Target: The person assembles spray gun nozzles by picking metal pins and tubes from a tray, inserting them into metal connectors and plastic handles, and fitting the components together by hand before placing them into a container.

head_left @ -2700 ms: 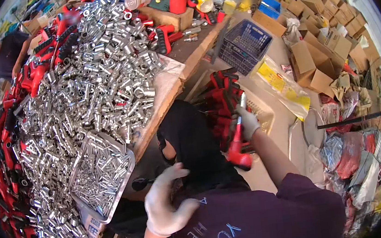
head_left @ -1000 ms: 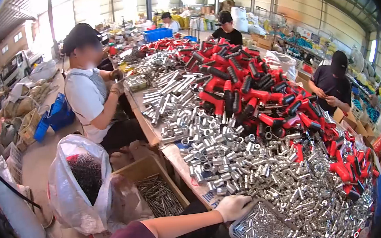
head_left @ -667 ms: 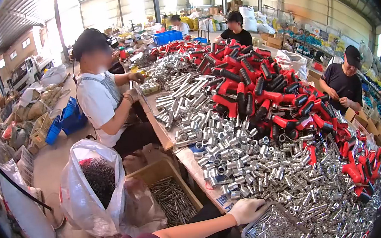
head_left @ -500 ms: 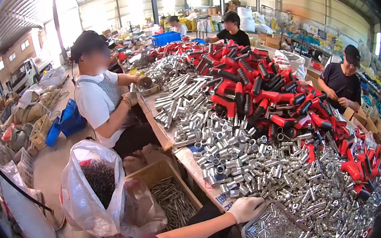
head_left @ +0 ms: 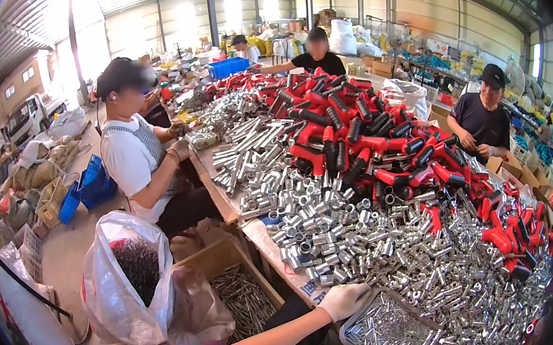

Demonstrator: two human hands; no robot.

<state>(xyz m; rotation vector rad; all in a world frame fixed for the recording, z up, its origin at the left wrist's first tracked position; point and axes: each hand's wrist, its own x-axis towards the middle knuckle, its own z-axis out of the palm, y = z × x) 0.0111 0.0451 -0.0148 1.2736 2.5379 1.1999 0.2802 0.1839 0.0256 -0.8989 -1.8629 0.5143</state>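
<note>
My left hand, in a pale glove, rests at the near-left corner of a shallow plastic tray. Its fingers are curled in at the tray's rim, with the tips partly hidden. Inside the tray lie many small shiny metal parts. Beyond it spreads a heap of silver metal sockets and small fittings. My right hand is out of view.
Red-and-black tool handles are piled mid-table. Left of the table stand a carton of metal rods and a white sack with dark contents. Co-workers sit around: a white-shirted person at left, a dark-shirted person at right.
The view has shifted slightly, moving the scene left. My left hand stays at the tray corner. At the far side, the black-shirted person's arm now stretches out to the left.
</note>
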